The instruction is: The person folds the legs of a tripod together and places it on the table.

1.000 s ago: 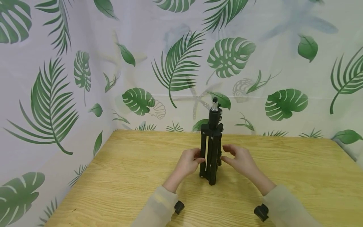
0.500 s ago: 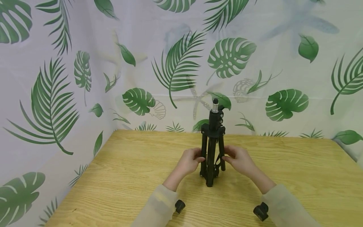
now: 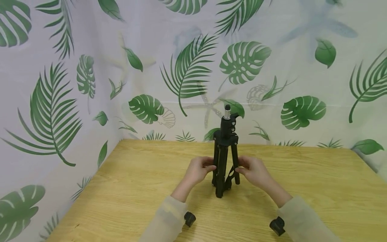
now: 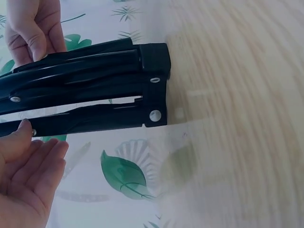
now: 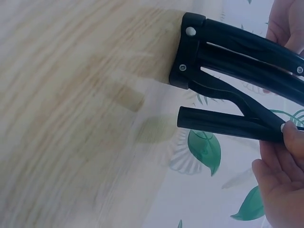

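Observation:
A black tripod stand (image 3: 223, 158) with a silver, black-tipped post stands upright on the table, its legs mostly folded. My left hand (image 3: 197, 171) pinches one leg from the left, thumb on its near side. My right hand (image 3: 255, 170) pinches the right leg, which slants outward away from the centre. In the right wrist view, that leg (image 5: 213, 122) has swung away from the base and a curved brace (image 5: 223, 92) links them; the right hand (image 5: 282, 178) has its thumb on it. The left wrist view shows the left hand (image 4: 28, 178) with thumb over a leg.
The wooden table (image 3: 136, 188) stretches to both sides of the stand. A leaf-patterned curtain (image 3: 169, 67) hangs behind it and along the left. Small black mounts (image 3: 189, 219) sit at both cuffs.
The tripod has turned between my hands, and its right leg has come outward. My right fingers, partly apart from it before, now hold that leg. The left hand keeps its place at the left.

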A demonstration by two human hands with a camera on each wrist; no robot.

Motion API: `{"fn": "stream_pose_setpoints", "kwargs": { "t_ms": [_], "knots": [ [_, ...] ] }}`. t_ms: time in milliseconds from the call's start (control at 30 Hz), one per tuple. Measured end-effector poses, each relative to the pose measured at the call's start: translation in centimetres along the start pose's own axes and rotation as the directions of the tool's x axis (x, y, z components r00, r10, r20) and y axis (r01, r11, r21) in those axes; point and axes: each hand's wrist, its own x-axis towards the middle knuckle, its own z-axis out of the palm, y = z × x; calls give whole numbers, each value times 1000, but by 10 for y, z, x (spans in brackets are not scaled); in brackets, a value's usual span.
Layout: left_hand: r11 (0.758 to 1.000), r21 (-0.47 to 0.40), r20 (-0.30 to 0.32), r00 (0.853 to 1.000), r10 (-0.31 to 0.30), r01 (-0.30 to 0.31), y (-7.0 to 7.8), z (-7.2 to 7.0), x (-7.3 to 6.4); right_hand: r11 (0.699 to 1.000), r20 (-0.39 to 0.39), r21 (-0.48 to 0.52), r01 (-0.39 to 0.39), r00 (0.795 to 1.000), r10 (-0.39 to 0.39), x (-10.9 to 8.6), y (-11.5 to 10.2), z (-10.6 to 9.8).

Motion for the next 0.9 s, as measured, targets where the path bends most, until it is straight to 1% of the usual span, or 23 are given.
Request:
{"fn": "stream_pose_setpoints", "kwargs": {
  "t_ms": [33,167,233,333,433,567,733,900],
  "knots": [
    [1000,-6,-10,1000,0,0,-1,-1,-1,1000,0,2,2,1000,-2,0,0,0],
    [999,-17,-32,999,36,-36,-1,-7,-6,1000,-30,-26,12,999,-13,-1,-2,0],
    [999,-28,-22,999,40,-41,1,-10,-8,999,-41,-37,3,999,-5,-2,-4,-1],
    [999,-42,6,1000,29,-29,2,-12,-11,999,-49,-43,-10,999,8,-4,-6,-3],
    [999,-42,33,999,28,-27,6,-12,-14,999,-57,-47,-25,998,23,-6,-7,-2],
    [999,-22,43,998,45,-44,10,-8,-16,998,-70,-62,-33,997,29,-8,-9,-1],
    [999,7,25,998,52,-52,10,-4,-16,997,-85,-56,-52,995,47,-12,-11,2],
    [999,24,-13,999,35,-35,10,-1,-15,996,-85,-42,-84,993,81,-16,-14,4]
  ]
}}
